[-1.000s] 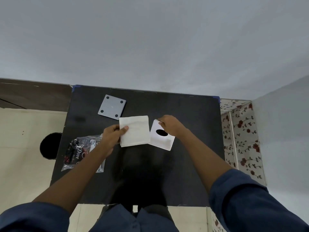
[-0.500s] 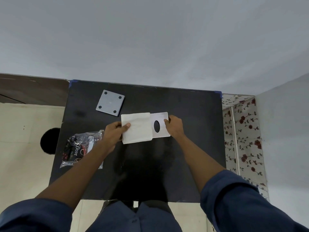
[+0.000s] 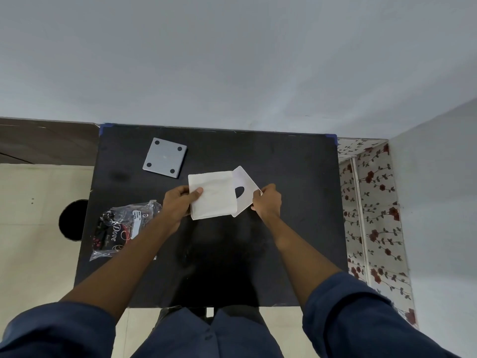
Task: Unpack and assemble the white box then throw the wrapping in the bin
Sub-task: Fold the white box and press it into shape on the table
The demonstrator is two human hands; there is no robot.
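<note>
Our left hand (image 3: 178,202) pinches the white wrapper's (image 3: 213,195) left edge. Our right hand (image 3: 267,202) pinches the white panel's (image 3: 245,188) right edge above the black table (image 3: 284,177), which is bare on the right.

A black table (image 3: 284,177) is carrying a grey square plate (image 3: 165,157) with four dark dots, white panels (image 3: 213,197), and a clear wrapper (image 3: 121,228) showing black-and-red print

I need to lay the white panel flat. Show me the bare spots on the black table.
Free: the black table right of the right hand, up to its far right corner, and the near strip between the forearms. Crowded: the left, with the grey square plate, the plastic wrapping and the left hand.
</note>
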